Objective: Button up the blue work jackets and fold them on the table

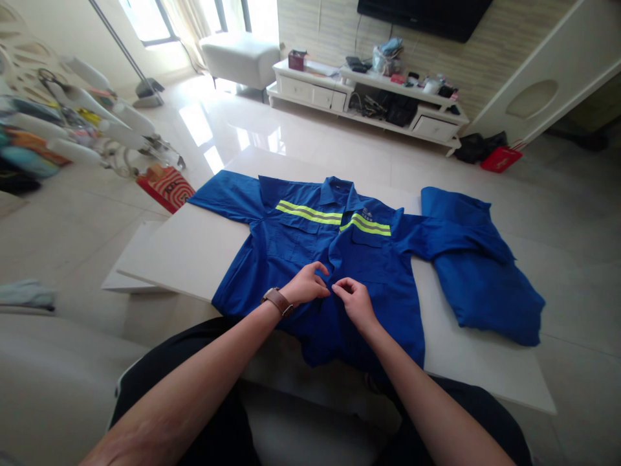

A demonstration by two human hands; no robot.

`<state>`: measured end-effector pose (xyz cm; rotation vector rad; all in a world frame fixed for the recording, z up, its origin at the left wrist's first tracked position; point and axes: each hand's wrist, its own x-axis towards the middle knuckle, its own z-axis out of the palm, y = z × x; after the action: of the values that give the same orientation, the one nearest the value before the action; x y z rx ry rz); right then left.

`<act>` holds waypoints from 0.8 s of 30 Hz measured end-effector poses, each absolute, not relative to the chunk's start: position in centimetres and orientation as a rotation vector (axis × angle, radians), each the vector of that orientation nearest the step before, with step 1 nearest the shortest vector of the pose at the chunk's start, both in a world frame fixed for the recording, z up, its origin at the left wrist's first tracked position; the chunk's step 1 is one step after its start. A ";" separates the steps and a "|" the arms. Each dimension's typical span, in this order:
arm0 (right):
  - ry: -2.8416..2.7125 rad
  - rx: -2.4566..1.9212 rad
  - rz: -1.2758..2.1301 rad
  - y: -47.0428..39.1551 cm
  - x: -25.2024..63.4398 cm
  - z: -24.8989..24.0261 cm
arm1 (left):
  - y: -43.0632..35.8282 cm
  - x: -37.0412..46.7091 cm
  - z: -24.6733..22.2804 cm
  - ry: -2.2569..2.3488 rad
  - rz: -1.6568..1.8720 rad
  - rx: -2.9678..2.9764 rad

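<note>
Bare forearms enter from the lower edge, above dark trousers; a brown-strapped watch sits on the left wrist. Left hand: fingers curved, index and thumb apart. Right hand: fingers curled, thumb and index tips close. Both are over the jacket front; whether either pinches cloth cannot be told.

Jacket lies face up across the table, collar pointing away, lower hem past the near edge. Cloth is blue and creased, with yellow-and-grey stripes across the chest, flapped pockets and a pale logo. One sleeve is spread flat; the other rests on folded blue cloth.

Table is white, on glossy tiled floor. Beyond: a laden white cabinet, wall-mounted TV, pale bench.
</note>
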<state>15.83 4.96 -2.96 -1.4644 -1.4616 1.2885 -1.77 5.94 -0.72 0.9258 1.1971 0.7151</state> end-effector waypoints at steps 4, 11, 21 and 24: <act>-1.503 -1.445 1.270 5.1 16.0 -2.6 | 5.9 -1.8 -0.4 1.204 0.760 0.873; -1.660 -1.431 1.053 4.5 15.9 -1.4 | 5.8 -2.0 0.3 1.200 0.783 0.840; -2.055 -1.364 0.667 3.7 16.0 -0.7 | 5.7 -2.1 0.4 1.228 0.791 0.785; -2.143 -1.375 0.563 3.6 16.1 -0.7 | 5.6 -2.2 0.3 1.233 0.788 0.779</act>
<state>16.09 3.63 -0.68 -1.3748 -2.1434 0.5629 -2.19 5.59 0.25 0.7795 1.2332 0.7878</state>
